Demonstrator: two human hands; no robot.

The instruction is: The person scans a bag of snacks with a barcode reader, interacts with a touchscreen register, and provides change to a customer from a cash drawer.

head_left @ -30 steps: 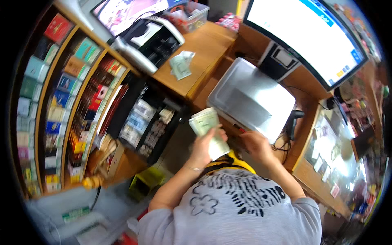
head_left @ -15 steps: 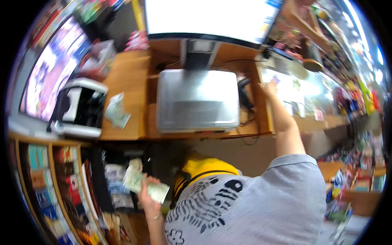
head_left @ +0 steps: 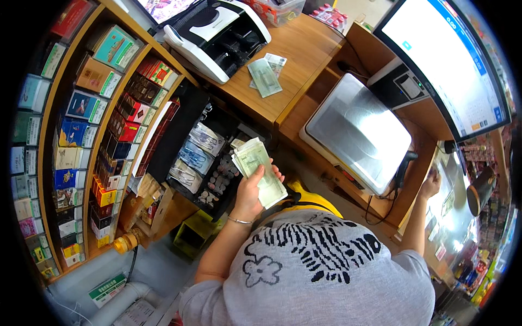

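Beside stocked drawer (head_left: 174, 138), left hand (head_left: 250, 196) grip held unstowed notes (head_left: 253, 155); loose notes (head_left: 265, 77) lay on bench (head_left: 304, 51). Right hand (head_left: 431, 183) was at glass (head_left: 451, 182); could not tell grip.

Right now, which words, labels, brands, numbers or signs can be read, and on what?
I don't copy text; here is where it stands.
Monitor: figures on a blue strip.
Green-and-white sign, lower left: a line of characters.
Shelf labels: mostly too small to read.
Banknotes in the left hand: too small.
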